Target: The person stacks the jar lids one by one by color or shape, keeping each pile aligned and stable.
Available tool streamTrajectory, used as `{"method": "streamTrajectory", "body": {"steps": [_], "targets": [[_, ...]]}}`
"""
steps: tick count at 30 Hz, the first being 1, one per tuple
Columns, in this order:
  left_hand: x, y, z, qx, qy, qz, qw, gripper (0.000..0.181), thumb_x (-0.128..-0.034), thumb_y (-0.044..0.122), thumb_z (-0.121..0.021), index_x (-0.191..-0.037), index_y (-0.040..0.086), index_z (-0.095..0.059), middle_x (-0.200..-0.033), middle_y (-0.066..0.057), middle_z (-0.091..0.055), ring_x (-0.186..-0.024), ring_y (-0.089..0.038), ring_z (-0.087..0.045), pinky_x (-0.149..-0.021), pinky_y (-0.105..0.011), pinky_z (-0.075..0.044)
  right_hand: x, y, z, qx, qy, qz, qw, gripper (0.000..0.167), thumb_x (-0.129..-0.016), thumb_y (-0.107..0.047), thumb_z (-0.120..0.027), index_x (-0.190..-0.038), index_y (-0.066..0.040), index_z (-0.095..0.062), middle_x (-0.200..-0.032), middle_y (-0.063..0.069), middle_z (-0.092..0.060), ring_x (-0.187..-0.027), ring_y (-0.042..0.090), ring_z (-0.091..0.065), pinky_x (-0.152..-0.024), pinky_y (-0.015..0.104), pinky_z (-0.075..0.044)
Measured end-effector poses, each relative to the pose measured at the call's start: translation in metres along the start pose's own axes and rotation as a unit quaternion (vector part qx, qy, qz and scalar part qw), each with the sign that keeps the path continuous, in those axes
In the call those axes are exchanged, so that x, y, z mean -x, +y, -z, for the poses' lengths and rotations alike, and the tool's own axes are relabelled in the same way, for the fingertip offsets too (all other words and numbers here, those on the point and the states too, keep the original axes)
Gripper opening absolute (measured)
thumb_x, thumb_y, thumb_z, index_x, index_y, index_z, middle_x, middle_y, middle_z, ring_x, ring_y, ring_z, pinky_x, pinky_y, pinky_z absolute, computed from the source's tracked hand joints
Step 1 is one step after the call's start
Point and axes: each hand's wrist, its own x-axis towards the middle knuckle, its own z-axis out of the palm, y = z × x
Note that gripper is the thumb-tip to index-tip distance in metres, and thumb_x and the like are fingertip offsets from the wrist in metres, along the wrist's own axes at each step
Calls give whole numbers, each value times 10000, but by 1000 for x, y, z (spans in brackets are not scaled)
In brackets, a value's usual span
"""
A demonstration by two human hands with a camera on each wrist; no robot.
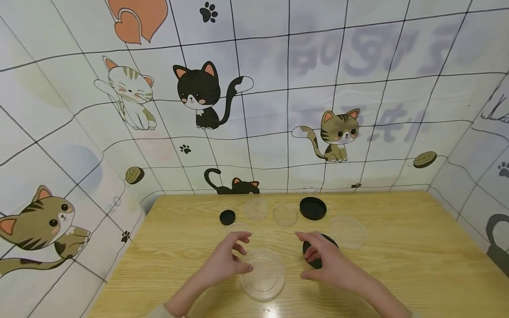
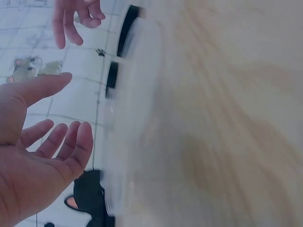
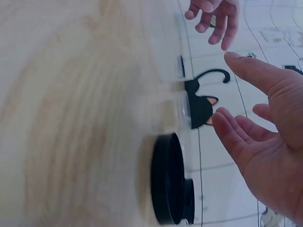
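Observation:
My left hand (image 1: 224, 263) hovers at the left side of a large clear round plastic piece (image 1: 265, 287), its fingers loosely bent and nothing in its grasp. Facing it, my right hand (image 1: 332, 267) is held above a black round lid (image 1: 317, 264) and hides part of it. The right wrist view shows that black lid (image 3: 161, 179) with a raised rim, apart from my hand. Thumb and fingers of the right hand (image 3: 272, 137) are spread apart. In the left wrist view, the left hand (image 2: 42, 156) is likewise spread, raised off the table.
Behind the hands stand a small black cap (image 1: 227, 217), another black round lid (image 1: 313, 208) and several clear round pieces, including one to the right (image 1: 347, 232). The wooden table (image 1: 417, 265) meets a cat-printed cloth wall (image 1: 270, 110) at its back edge.

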Motion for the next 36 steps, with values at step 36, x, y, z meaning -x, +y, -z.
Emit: {"method": "streamTrajectory", "body": {"steps": [36], "targets": [[-183, 50, -133, 418, -743, -398, 9956, 654, -846, 29, -838, -1434, 92, -559, -1343, -124, -573, -1118, -212, -626, -881, -209, -515, 49, 92, 103, 882, 1478, -1727, 9698, 931, -822, -170, -886, -1534, 72, -338, -1387, 318, -446, -1067, 419, -613, -761, 345, -577]]}}
